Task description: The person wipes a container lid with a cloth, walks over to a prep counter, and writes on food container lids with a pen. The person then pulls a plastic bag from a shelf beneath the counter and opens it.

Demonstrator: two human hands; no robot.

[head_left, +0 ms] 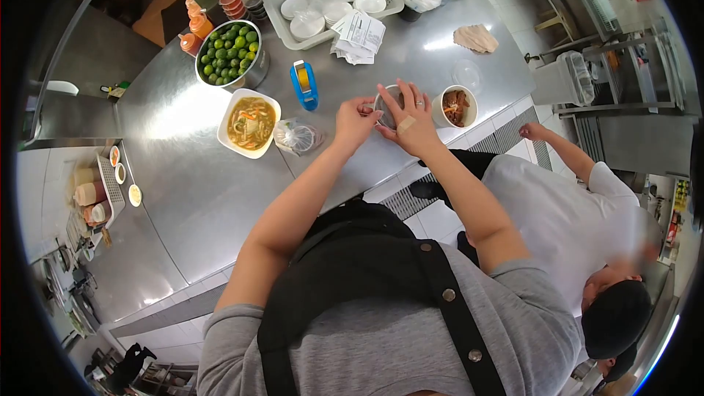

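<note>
Over the steel table, my left hand (356,122) has its fingers curled against the near-left rim of a round container (386,116) with a clear top. My right hand (413,125), with a ring and a plaster on it, grips the same container from above and the right. What is inside the container is mostly hidden. A paper bowl (444,109) of brown meat stands just right of my right hand. Left of my left hand lies a tied clear plastic bag (295,136), beside a white square bowl (229,137) of noodle soup.
A blue tape dispenser (304,85), a metal bowl of green limes (257,69), paper receipts (359,35) and a crate (273,15) of small white dishes stand farther back. A clear lid (466,73) and a cloth (475,39) lie at right. A person in a white shirt (557,202) stands close at right.
</note>
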